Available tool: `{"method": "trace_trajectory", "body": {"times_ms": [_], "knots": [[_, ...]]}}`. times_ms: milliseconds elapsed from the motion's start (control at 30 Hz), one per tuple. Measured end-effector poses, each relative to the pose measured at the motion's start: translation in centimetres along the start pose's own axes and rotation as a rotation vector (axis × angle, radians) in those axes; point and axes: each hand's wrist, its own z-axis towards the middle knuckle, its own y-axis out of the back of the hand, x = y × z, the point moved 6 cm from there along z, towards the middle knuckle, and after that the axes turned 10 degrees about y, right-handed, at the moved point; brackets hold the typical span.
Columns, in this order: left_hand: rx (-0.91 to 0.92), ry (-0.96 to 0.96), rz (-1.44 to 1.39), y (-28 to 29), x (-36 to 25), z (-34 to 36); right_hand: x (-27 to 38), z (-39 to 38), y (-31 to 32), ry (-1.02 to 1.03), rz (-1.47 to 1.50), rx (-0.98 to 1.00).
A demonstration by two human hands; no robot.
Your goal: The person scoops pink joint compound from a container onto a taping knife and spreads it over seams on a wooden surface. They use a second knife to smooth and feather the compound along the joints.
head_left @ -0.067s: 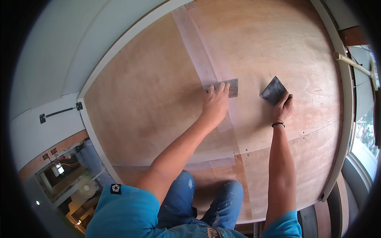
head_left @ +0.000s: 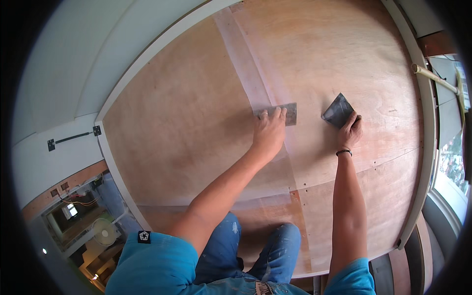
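My left hand (head_left: 269, 130) grips a wide, flat grey metal blade (head_left: 290, 114), pressed against a pale purplish coated strip (head_left: 232, 43) that runs across the plywood panel (head_left: 167, 113). To the right, my right hand (head_left: 350, 130) holds a dark square plate (head_left: 338, 109) with pale smears, turned corner-upward over the bare plywood, a short way from the blade. A second coated band (head_left: 250, 200) crosses the lower part of the panel, near my jeans-clad knees.
A white frame (head_left: 140, 58) borders the panel. At left are a hinged bar (head_left: 73, 137), exposed wires (head_left: 81, 201) and a fan (head_left: 104, 232). At right, a cream pipe (head_left: 432, 76) stands near a window (head_left: 451, 167).
My left hand and its blade have moved slightly down and to the right along the strip. My right hand has shifted very slightly upward with the dark plate.
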Motion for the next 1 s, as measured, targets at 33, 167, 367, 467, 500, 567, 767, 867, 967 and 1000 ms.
{"method": "trace_trajectory", "body": {"times_ms": [33,167,367,467,500,567,767,867,967,1000], "knots": [[0.016,-0.021,0.004,-0.1,-0.9,-1.3,-1.1,0.1,0.0,-0.004,-0.003,-0.024],[0.183,-0.070,-0.156,0.5,-2.6,-7.7,-3.3,-0.6,1.4,-0.205,0.518,-0.018],[0.100,0.064,-1.160,10.4,3.3,-15.7,7.1,-10.6,7.1,-0.679,1.459,0.045],[-0.171,-0.134,-1.218,13.9,3.7,-20.4,13.9,-16.4,10.1,-0.842,1.485,0.209],[-0.230,-0.252,-1.192,14.8,3.3,-21.6,15.8,-17.4,11.1,-0.844,1.505,0.269],[-0.333,-0.514,-1.105,16.9,2.2,-23.6,19.3,-18.8,12.7,-0.892,1.630,0.355],[-0.396,-0.920,-0.809,20.4,-1.3,-29.1,25.3,-19.9,16.5,-0.968,1.924,0.392],[-0.374,-0.948,-0.640,21.0,-2.0,-30.2,25.5,-19.5,18.8,-0.885,1.916,0.399],[-0.362,-0.921,-0.497,20.5,-2.0,-29.4,23.9,-19.5,20.1,-0.786,1.824,0.342],[-0.361,-0.889,-0.445,20.1,-1.5,-28.9,23.3,-19.6,20.1,-0.764,1.799,0.323]]}}
